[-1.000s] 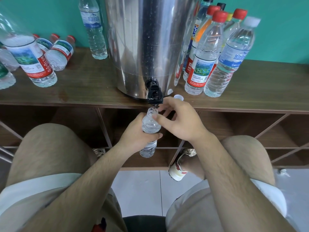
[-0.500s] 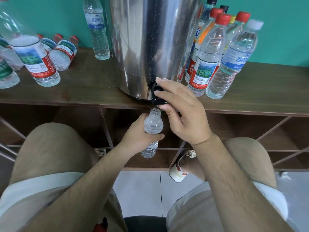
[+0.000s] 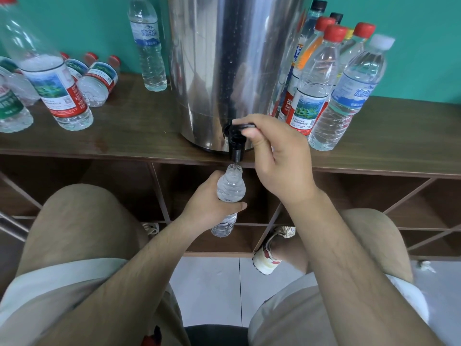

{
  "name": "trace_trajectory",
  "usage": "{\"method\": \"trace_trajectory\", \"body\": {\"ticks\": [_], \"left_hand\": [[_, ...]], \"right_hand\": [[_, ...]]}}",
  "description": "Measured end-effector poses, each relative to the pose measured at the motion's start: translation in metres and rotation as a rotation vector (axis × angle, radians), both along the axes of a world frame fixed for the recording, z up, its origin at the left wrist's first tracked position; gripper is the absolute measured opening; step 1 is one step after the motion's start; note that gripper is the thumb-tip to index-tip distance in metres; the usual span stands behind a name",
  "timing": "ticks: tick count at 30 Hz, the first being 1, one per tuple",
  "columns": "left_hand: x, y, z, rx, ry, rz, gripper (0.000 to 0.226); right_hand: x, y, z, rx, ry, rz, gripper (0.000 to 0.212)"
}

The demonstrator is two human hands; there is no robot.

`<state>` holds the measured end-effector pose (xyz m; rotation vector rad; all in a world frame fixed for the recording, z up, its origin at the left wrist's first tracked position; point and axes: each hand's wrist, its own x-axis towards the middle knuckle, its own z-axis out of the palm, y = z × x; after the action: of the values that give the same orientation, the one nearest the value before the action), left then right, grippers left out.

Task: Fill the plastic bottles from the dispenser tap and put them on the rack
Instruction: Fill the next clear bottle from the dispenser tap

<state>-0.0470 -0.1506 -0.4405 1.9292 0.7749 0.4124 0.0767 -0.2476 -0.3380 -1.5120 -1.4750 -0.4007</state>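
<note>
Gripping the uncapped bottle (image 3: 230,188) round its middle, the left hand (image 3: 209,204) holds it beneath the tap (image 3: 236,143) (mouth directly under spout); right hand (image 3: 279,158) fingers pinch the tap lever (image 3: 243,125).

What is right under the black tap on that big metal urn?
The open mouth of a small clear bottle, held by the left hand, sits directly below the tap. The right hand is on the tap lever. The left hand's fingers cover the bottle's middle.

Head view — forward, down, close.
</note>
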Motion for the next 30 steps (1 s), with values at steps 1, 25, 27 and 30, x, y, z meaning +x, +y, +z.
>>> {"method": "trace_trajectory", "body": {"ticks": [1,25,27,30], "left_hand": [[0.0,0.0,0.0,0.001,-0.001,-0.003,0.065],[-0.003,-0.001,-0.008,0.026,0.008,-0.015,0.066],[-0.005,-0.004,-0.008,0.013,0.002,-0.014,0.066],[-0.011,-0.009,-0.008,0.003,0.0,-0.018,0.064]], "right_hand": [[0.001,0.004,0.005,-0.024,0.019,-0.013,0.025],[0.033,-0.012,-0.032,-0.51,0.248,-0.248,0.032],[0.025,-0.018,-0.036,-0.44,0.343,-0.138,0.03],[0.008,-0.026,-0.043,-0.309,0.565,-0.029,0.02]]}}
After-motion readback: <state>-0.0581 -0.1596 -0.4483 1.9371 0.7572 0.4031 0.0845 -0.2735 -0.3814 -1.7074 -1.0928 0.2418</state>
